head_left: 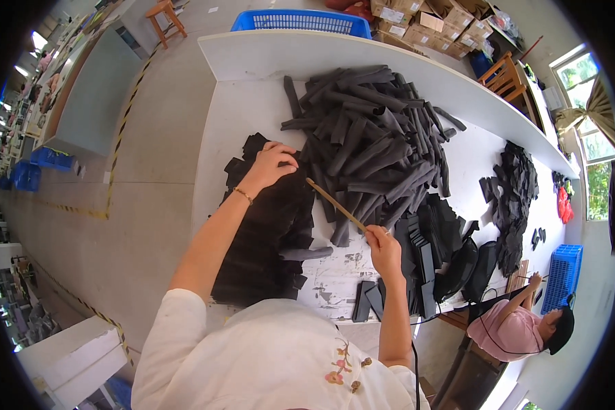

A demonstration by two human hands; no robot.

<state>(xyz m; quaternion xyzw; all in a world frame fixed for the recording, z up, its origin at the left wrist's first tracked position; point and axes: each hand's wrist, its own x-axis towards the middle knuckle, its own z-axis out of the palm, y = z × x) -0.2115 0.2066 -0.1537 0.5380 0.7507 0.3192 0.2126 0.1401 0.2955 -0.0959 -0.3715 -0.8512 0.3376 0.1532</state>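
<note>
My right hand (384, 250) is closed round one end of a thin, light-brown stick (336, 205). The stick slants up and left, and its far tip stops close to my left hand (275, 165). With bent fingers, that left hand pinches at dark cloth on the upper part of a spread pile of flat black fabric pieces (260, 239). Just right of it rises a large heap of dark grey fabric tubes (369, 130). A single grey tube (306, 253) lies across the right side of the flat pile.
Black folded pieces (424, 256) and black pouches (461, 266) lie right of my right arm. Farther right is another black heap (516, 205). A raised white board (389, 58) edges the table's far side. A person in pink (509, 328) sits at the right, near a blue crate (562, 277).
</note>
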